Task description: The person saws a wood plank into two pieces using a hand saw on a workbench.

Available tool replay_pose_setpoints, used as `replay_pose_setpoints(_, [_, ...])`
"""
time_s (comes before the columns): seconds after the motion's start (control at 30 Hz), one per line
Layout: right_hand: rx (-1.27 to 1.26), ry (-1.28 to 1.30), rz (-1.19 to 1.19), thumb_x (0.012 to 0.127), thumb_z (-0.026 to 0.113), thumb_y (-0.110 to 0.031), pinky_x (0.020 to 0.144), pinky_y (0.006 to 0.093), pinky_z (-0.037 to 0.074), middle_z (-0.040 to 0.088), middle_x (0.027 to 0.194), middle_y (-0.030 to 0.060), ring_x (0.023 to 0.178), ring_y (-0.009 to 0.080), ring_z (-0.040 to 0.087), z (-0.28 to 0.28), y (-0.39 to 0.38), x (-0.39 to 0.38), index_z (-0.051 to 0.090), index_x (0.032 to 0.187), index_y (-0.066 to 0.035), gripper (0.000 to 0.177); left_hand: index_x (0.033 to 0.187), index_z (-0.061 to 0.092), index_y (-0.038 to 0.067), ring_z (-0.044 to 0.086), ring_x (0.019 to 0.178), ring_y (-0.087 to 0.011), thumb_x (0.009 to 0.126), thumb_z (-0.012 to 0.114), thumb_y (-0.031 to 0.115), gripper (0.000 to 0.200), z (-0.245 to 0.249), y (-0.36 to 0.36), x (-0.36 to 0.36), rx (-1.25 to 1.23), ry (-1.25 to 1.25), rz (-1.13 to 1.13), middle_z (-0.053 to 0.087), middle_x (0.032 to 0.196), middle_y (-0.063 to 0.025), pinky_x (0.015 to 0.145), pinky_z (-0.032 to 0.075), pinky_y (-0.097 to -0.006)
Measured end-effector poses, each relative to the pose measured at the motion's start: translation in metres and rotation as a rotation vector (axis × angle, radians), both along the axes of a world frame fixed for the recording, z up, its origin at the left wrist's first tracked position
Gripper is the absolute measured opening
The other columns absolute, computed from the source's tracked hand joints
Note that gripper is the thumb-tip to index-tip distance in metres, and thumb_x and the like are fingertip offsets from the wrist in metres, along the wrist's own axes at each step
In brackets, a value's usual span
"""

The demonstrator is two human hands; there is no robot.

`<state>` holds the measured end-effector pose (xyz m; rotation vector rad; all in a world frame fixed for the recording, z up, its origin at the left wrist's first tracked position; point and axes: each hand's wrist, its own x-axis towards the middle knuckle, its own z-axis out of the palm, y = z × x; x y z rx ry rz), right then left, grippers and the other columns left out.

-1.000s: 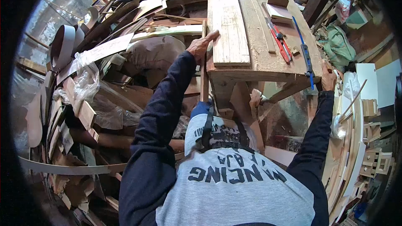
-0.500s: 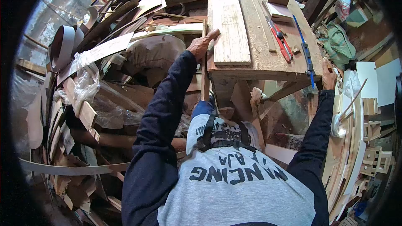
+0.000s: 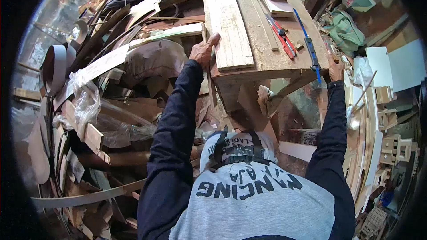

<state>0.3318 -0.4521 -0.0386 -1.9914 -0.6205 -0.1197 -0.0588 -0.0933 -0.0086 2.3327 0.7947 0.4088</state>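
A small wooden table (image 3: 262, 62) stands in front of me, with a pale wooden board (image 3: 229, 29) lying along its left side. My left hand (image 3: 202, 53) is closed around the table's left edge beside a narrow wood strip (image 3: 211, 86), its thumb resting against the board. At the front right corner, my right hand (image 3: 336, 70) grips the table's edge, partly hidden by its own sleeve. On the tabletop lie a red utility knife (image 3: 282, 38), a blue-handled tool with a thin blade (image 3: 312, 53) and a small open-ended box (image 3: 279, 3).
Wood scraps and clear plastic sheeting (image 3: 86, 102) crowd the left. A white coiled strip (image 3: 54, 69) stands there. Stacked boards (image 3: 362, 155) and small wooden pieces (image 3: 396, 149) line the right, near a green sack (image 3: 344, 33).
The table, both hands and the surroundings sit farther left in view, as the camera has shifted. Both hands keep their places on the table. The blue-clad leg beneath is no longer visible.
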Motion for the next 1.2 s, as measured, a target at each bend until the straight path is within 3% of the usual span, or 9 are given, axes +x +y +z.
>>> replay_pose_setpoints(0.2, [-0.181, -0.019, 0.033, 0.089, 0.065, -0.043, 0.091, 0.0374, 0.047, 0.067, 0.113, 0.0191, 0.105, 0.0292, 0.062, 0.000, -0.006, 0.012, 0.063, 0.118, 0.005, 0.056, 0.145, 0.038, 0.028, 0.064, 0.104, -0.0394, 0.094, 0.041, 0.013, 0.053, -0.009, 0.001, -0.005, 0.336, 0.052, -0.103, 0.064, 0.114, -0.0250, 0.090, 0.052, -0.0419])
replay_pose_setpoints(0.37, [-0.133, -0.105, 0.148, 0.097, 0.051, -0.036, 0.081, 0.0382, 0.049, 0.068, 0.097, 0.0206, 0.096, 0.0300, 0.066, -0.053, -0.005, 0.063, 0.065, 0.118, -0.021, 0.029, 0.147, 0.034, 0.028, 0.066, 0.097, -0.0357, 0.099, 0.040, 0.024, 0.049, -0.034, 0.045, -0.002, 0.334, 0.003, -0.197, 0.065, 0.108, -0.0235, 0.085, 0.052, -0.0426])
replay_pose_setpoints(0.47, [-0.099, -0.074, 0.087, 0.091, 0.060, -0.044, 0.080, 0.0366, 0.050, 0.070, 0.101, 0.0143, 0.091, 0.0238, 0.068, -0.041, 0.002, 0.047, 0.071, 0.107, -0.017, 0.034, 0.138, 0.049, 0.023, 0.063, 0.105, -0.0372, 0.098, 0.040, 0.042, 0.045, 0.033, 0.004, 0.006, -0.174, 0.122, 0.221, 0.065, 0.110, -0.0233, 0.090, 0.048, -0.0419])
replay_pose_setpoints(0.57, [-0.097, 0.067, -0.019, 0.085, 0.059, -0.058, 0.085, 0.0392, 0.049, 0.070, 0.103, 0.0166, 0.095, 0.0307, 0.067, -0.024, 0.013, 0.029, 0.072, 0.104, -0.010, 0.052, 0.134, 0.053, -0.001, 0.052, 0.124, -0.0231, 0.095, 0.045, 0.049, 0.064, -0.016, 0.058, 0.010, -0.081, 0.075, -0.029, 0.056, 0.135, -0.0148, 0.105, 0.036, -0.0280])
replay_pose_setpoints(0.67, [-0.186, 0.015, -0.060, 0.082, 0.057, -0.066, 0.089, 0.0405, 0.048, 0.070, 0.104, 0.0190, 0.099, 0.0352, 0.065, -0.009, 0.012, 0.013, 0.072, 0.104, -0.006, 0.066, 0.132, 0.055, -0.002, 0.055, 0.116, -0.0229, 0.094, 0.050, 0.050, 0.064, 0.022, 0.026, 0.015, -0.231, 0.150, 0.215, 0.059, 0.129, -0.0110, 0.100, 0.038, -0.0272])
replay_pose_setpoints(0.73, [-0.222, 0.096, -0.146, 0.081, 0.056, -0.068, 0.090, 0.0410, 0.047, 0.070, 0.103, 0.0196, 0.101, 0.0366, 0.064, 0.015, 0.012, -0.013, 0.071, 0.105, -0.004, 0.070, 0.125, 0.061, 0.009, 0.057, 0.117, -0.0374, 0.093, 0.041, 0.060, 0.063, -0.040, 0.084, 0.008, -0.072, -0.025, 0.037, 0.061, 0.123, -0.0258, 0.098, 0.042, -0.0394])
replay_pose_setpoints(0.87, [-0.195, 0.236, -0.191, 0.083, 0.054, -0.068, 0.091, 0.0406, 0.047, 0.068, 0.105, 0.0244, 0.105, 0.0367, 0.063, 0.048, 0.009, -0.045, 0.071, 0.107, -0.005, 0.070, 0.119, 0.064, 0.001, 0.061, 0.108, -0.0257, 0.086, 0.054, 0.064, 0.072, -0.010, 0.053, 0.006, -0.319, -0.038, 0.218, 0.066, 0.119, -0.0181, 0.092, 0.043, -0.0334])
replay_pose_setpoints(1.0, [-0.197, 0.030, -0.201, 0.083, 0.061, -0.057, 0.088, 0.0420, 0.049, 0.067, 0.103, 0.0273, 0.101, 0.0391, 0.064, 0.045, 0.006, -0.043, 0.067, 0.111, 0.002, 0.066, 0.120, 0.064, 0.001, 0.059, 0.111, -0.0269, 0.088, 0.053, 0.064, 0.071, 0.035, 0.001, -0.001, -0.187, 0.024, 0.273, 0.065, 0.119, -0.0181, 0.093, 0.042, -0.0337])
replay_pose_setpoints(1.2, [-0.145, -0.175, -0.338, 0.085, 0.065, -0.030, 0.080, 0.0465, 0.052, 0.067, 0.105, 0.0246, 0.092, 0.0413, 0.066, 0.067, -0.002, -0.096, 0.053, 0.132, -0.004, 0.055, 0.123, 0.062, 0.000, 0.057, 0.118, -0.0245, 0.091, 0.053, 0.057, 0.066, 0.027, -0.001, -0.008, -0.068, -0.023, 0.187, 0.064, 0.125, -0.0158, 0.100, 0.040, -0.0312])
